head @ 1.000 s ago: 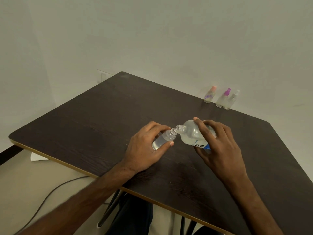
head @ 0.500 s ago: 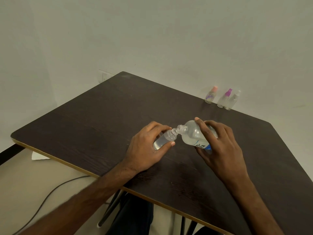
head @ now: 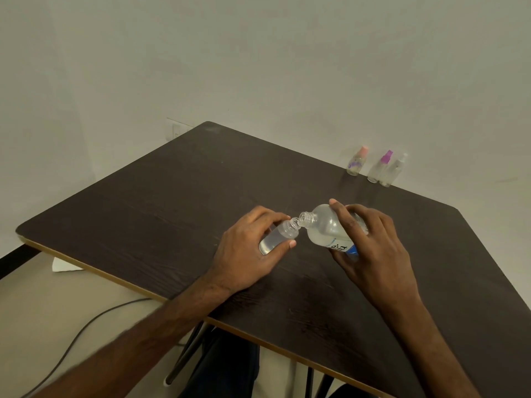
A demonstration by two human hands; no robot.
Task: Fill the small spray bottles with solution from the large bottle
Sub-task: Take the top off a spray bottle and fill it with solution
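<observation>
My left hand grips a small clear bottle without a cap, tilted, with clear liquid in its lower part. My right hand holds the large clear bottle with a blue and white label, tipped to the left. Its open mouth touches the small bottle's open neck above the dark table. Three small spray bottles stand at the table's far edge: one with a pink cap, one with a purple cap and one with a white cap.
A white wall rises close behind the table, with a socket plate at the far left corner. A dark cable and a white scrap lie on the floor left of the table. Chair legs and my dark trousers show under the near edge.
Both hands and the two bottles hold almost the same pose, mouth to mouth. No clear movement apart from a slight shift of the view.
</observation>
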